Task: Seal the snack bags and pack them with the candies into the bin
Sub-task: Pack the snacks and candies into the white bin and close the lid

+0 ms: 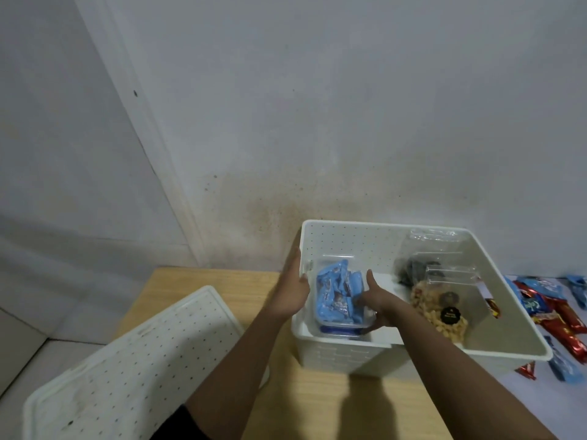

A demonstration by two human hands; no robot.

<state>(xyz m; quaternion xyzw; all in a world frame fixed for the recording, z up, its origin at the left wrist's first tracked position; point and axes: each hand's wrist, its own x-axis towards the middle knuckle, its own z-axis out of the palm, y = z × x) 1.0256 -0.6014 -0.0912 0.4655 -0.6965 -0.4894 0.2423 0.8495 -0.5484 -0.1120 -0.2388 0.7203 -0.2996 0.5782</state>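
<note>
A white perforated bin (374,230) stands on the wooden table. Inside its left part sits a clear plastic container (320,323) filled with blue-wrapped candies (336,290). My left hand (290,292) grips the bin's left wall, thumb over the rim. My right hand (376,301) reaches into the bin and holds the right side of the clear container. To the right inside the bin lie a clear zip bag of pale yellow snacks (440,312) with a black round label, and behind it a clear bag of dark snacks (413,268).
The bin's white perforated lid (127,369) lies at the table's (197,287) left front corner, overhanging the edge. Red and blue wrapped candies (559,315) lie scattered on a white surface right of the bin. A stained wall rises just behind the bin.
</note>
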